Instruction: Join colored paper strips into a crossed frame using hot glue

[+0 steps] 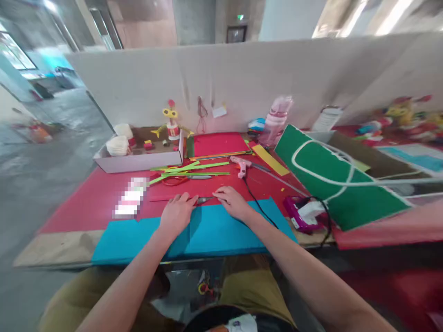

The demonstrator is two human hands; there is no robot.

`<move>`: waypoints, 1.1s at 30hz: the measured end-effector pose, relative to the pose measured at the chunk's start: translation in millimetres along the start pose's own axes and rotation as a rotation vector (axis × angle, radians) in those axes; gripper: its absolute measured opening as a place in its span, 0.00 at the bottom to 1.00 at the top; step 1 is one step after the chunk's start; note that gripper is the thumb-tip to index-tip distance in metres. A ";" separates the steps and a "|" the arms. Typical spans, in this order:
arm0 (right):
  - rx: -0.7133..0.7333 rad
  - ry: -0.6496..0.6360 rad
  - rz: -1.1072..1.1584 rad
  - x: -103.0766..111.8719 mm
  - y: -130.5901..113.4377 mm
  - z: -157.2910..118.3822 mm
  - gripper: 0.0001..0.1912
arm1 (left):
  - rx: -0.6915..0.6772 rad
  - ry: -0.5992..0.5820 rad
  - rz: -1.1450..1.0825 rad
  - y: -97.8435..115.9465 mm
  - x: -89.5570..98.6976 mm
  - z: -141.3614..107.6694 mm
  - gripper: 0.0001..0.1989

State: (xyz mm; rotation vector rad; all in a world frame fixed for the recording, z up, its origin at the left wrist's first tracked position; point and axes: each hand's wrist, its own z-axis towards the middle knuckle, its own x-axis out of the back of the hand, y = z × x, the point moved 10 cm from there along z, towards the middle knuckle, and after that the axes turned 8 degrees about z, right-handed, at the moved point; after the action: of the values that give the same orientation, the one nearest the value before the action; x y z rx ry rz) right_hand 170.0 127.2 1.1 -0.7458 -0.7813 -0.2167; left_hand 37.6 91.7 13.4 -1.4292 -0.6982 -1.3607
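A blue sheet (214, 233) lies along the front edge of the red-covered table (83, 203). Over its back edge, my left hand (177, 214) rests palm down, with its fingers close together beside a small grey tool (203, 200). My right hand (233, 202) has its fingertips pressed together at the tool's other end; what they pinch is too small to make out. Behind the hands are green paper strips (211, 165), red-handled scissors (175, 181) and a pink glue gun (241, 167), whose black cord runs past my right hand.
A white-sided box (141, 161) with paper cups and a figure stands at the back left. To the right are a purple power strip (299, 214), a tilted green board (332, 184) with a white cable, and a yellow strip (271, 160). A partition (242, 83) rises behind.
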 end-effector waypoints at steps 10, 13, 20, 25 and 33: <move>-0.172 0.033 -0.042 5.5 0.7 -8.0 0.18 | -0.087 -0.006 -0.084 -12.4 -6.6 22.5 0.20; -0.207 0.048 -0.050 12.1 7.8 -10.2 0.14 | -0.126 -0.022 -0.113 -17.3 -10.2 28.5 0.20; -0.203 0.086 0.005 26.2 22.5 -10.7 0.13 | -0.118 -0.026 -0.125 -25.8 -10.0 23.4 0.20; -0.168 0.083 -0.104 24.8 31.7 -4.4 0.15 | -0.063 -0.043 -0.127 -37.9 -7.4 11.8 0.20; -0.163 0.070 -0.118 16.7 42.0 -3.0 0.13 | -0.021 -0.049 -0.133 -48.4 -3.2 7.4 0.20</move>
State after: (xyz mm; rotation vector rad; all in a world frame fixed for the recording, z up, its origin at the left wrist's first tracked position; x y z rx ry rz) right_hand 201.9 157.2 -10.7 -0.8422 -0.7481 -0.4150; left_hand -4.0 115.2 24.3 -1.4586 -0.8249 -1.4429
